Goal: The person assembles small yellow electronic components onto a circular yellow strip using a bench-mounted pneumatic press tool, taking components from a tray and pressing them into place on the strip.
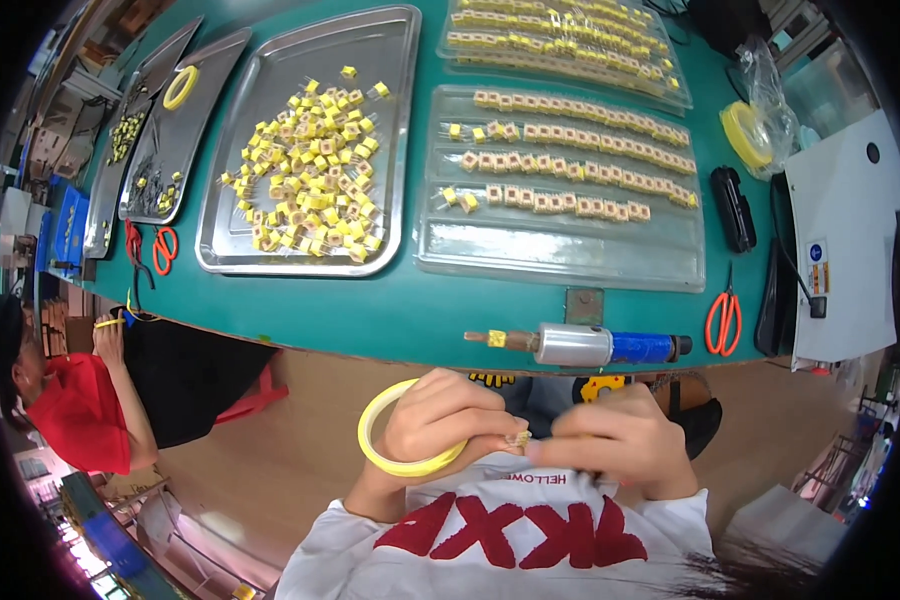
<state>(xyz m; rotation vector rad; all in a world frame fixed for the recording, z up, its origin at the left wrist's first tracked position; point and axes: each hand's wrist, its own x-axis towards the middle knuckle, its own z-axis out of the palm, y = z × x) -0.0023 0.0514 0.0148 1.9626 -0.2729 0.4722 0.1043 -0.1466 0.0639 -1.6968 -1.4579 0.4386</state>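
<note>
My left hand point(445, 415) is closed, its thumb and fingers pinching a small transformer point(517, 439) in front of my chest. A roll of yellow tape point(378, 402) hangs around that hand. My right hand point(620, 440) is beside the transformer, its fingertips close to it. Motion smears those fingers, so I cannot make out whether they hold anything. On the bench edge beyond my hands lies a silver and blue cylindrical tool point(580, 345) with a bit of yellow tape near its tip.
A metal tray point(215, 245) holds a heap of yellow-taped transformers. A clear plastic tray point(560, 255) holds rows of them, with stacked trays point(570, 30) behind. Orange-handled scissors point(724, 322) lie at right, another pair point(165, 250) at left. A co-worker in red point(80, 410) sits at left.
</note>
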